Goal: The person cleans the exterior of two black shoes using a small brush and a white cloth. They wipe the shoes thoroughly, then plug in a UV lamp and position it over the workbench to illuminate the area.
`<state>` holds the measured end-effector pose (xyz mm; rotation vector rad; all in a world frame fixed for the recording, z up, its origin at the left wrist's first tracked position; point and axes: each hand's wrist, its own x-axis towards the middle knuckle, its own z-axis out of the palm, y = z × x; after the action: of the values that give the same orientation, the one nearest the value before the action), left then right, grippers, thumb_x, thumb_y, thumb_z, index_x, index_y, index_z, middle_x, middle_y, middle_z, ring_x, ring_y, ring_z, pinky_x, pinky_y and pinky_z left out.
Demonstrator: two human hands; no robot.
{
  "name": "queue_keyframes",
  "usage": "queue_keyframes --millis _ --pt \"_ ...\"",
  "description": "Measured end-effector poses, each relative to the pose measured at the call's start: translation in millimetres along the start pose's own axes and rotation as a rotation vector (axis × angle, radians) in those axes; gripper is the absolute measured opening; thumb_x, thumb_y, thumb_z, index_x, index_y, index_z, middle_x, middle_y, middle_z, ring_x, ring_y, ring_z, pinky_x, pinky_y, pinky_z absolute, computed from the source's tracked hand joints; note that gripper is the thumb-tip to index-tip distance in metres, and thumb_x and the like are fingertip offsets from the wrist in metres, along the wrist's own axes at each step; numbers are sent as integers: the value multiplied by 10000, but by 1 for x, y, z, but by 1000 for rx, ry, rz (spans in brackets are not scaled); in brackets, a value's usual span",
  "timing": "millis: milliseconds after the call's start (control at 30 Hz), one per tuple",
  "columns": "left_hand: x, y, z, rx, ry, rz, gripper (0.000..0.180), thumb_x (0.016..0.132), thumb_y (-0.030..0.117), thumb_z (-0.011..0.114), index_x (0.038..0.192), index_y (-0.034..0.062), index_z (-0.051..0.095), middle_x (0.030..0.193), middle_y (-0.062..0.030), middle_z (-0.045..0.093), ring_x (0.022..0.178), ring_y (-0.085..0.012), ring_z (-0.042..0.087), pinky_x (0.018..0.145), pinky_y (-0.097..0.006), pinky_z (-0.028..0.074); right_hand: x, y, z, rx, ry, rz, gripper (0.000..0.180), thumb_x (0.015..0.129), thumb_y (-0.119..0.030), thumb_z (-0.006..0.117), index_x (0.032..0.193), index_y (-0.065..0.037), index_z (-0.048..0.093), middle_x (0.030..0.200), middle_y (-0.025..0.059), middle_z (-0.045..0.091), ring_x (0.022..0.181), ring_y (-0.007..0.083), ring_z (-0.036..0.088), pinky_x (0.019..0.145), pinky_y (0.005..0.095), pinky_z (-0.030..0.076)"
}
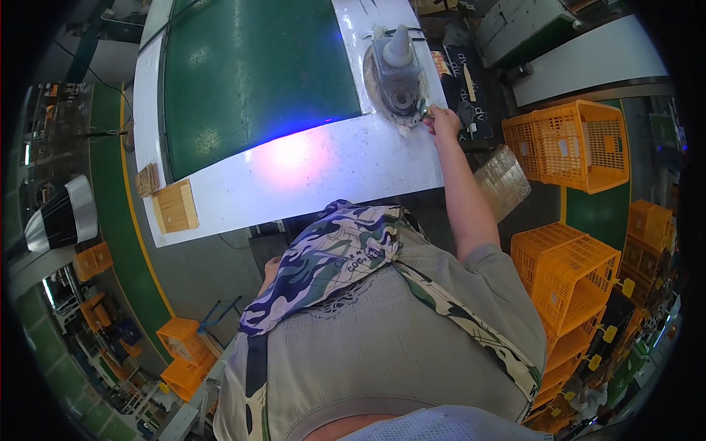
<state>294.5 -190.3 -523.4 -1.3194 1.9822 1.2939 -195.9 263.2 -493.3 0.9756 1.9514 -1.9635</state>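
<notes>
My right hand (443,117) reaches out to the far right of the white table (309,176). Its fingers are pinched at the near right edge of a grey moulded plastic part (398,70). The part has a cone-shaped tip pointing away from me and a round opening near my hand. It lies on a thin clear wrap on the table's right end. Whether a small item sits between my fingers is too small to tell. My left hand is hidden behind my camouflage-patterned apron (331,257); only a bit of arm (271,269) shows.
A green conveyor belt (250,73) runs away from me inside the white table frame. A small wooden block (175,206) lies at the table's near left corner. Orange plastic crates (581,143) stand stacked on my right, with a cardboard piece (504,180) beside my arm. More orange crates (184,356) sit lower left.
</notes>
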Motion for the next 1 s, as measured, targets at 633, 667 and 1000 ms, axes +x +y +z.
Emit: queue_keyframes --millis 633,667,1000 --pt "14 58 64 79 -90 121 408 891 278 674 1152 -33 646 1008 -153 704 929 -253 681 806 -343 527 7 -2 -23 -13 -11 -77 339 871 -350 696 940 -37 585 801 82 652 547 163 626 433 266 428" --pt "12 56 63 77 -86 116 407 890 279 674 1151 -33 647 1007 -153 705 929 -253 681 807 -342 527 7 -6 -26 -118 59 -130 332 866 -345 702 922 -34 599 786 77 648 547 164 620 443 271 439" --pt "4 62 83 35 -37 136 399 886 279 679 1136 -31 658 996 -153 708 927 -251 683 809 -337 525 25 -104 11 -280 -98 -856 360 798 -179 753 1076 5 619 882 69 650 632 98 577 587 294 501"
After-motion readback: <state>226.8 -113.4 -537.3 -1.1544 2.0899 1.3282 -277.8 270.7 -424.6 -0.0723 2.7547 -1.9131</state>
